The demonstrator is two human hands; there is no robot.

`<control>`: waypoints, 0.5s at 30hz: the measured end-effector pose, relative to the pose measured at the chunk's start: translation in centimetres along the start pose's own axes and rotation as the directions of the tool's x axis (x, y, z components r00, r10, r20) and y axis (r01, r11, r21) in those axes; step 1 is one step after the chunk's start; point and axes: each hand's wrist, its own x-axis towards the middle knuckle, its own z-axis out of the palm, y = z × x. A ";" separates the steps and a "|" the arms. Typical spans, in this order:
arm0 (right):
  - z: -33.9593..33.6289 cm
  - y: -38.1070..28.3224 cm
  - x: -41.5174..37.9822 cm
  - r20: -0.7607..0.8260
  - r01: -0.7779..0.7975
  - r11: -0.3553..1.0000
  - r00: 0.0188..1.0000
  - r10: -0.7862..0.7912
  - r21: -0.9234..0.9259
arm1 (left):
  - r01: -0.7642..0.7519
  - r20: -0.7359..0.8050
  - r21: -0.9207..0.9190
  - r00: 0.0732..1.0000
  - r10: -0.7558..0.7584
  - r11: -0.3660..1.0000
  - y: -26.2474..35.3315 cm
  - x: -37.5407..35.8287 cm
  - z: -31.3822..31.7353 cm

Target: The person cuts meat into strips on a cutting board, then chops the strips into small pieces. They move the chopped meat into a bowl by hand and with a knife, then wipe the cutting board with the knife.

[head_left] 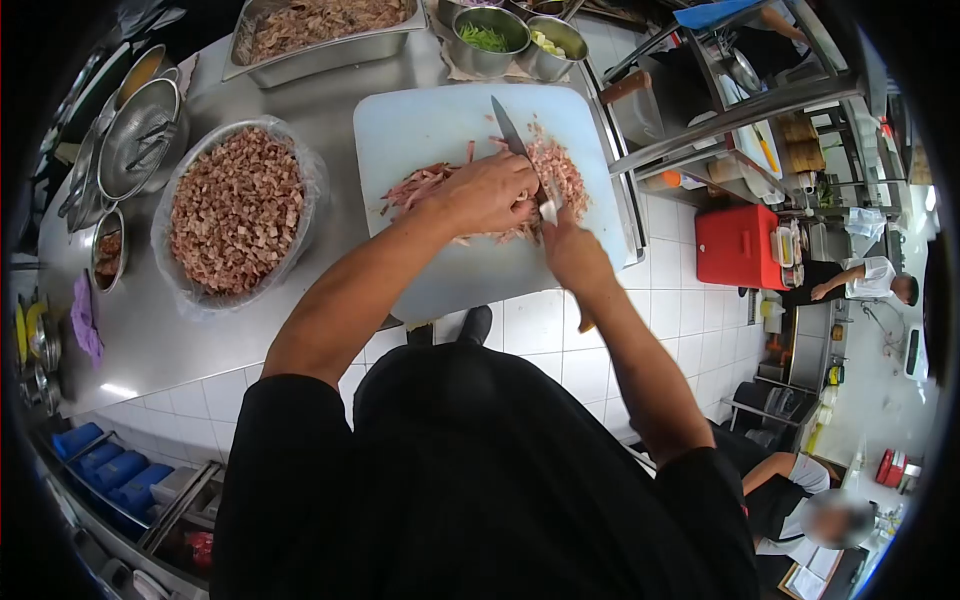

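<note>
A white cutting board [420,130] lies on the steel table. My right hand [578,258] is closed round the handle of a kitchen knife [509,128], its blade pointing away from me across the board. My left hand [490,192] presses down on strips of pinkish meat [418,186] just left of the blade, fingers curled together. Finely chopped meat [562,172] is spread to the right of the knife. Part of the blade and the meat beneath my left fingers are hidden.
A plastic-lined bowl of diced meat [236,212] stands left of the board. Behind are a steel tray of shredded meat [325,68] and pots of chopped greens [485,60]. Metal bowls [138,140] sit far left. A red cooler [735,247] and two people are off right.
</note>
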 end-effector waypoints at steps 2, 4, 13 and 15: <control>-3.7 -0.4 1.7 0.250 -0.058 0.992 0.968 0.027 0.116 | 0.059 0.031 -0.060 0.998 -0.057 0.996 1.4 -0.2 -0.4; -8.8 -3.0 -0.4 0.373 0.030 0.998 0.928 -0.009 -0.052 | 0.014 -0.024 0.000 1.000 -0.014 1.000 0.9 -0.3 0.1; 0.3 0.9 1.5 0.068 -0.020 0.997 0.998 0.015 0.069 | 0.049 0.105 -0.005 0.993 -0.048 0.999 1.0 -0.8 0.3; -2.1 2.3 1.1 0.105 -0.004 0.994 0.994 -0.007 0.110 | 0.120 0.111 0.000 0.987 -0.119 0.993 1.6 -0.4 -0.8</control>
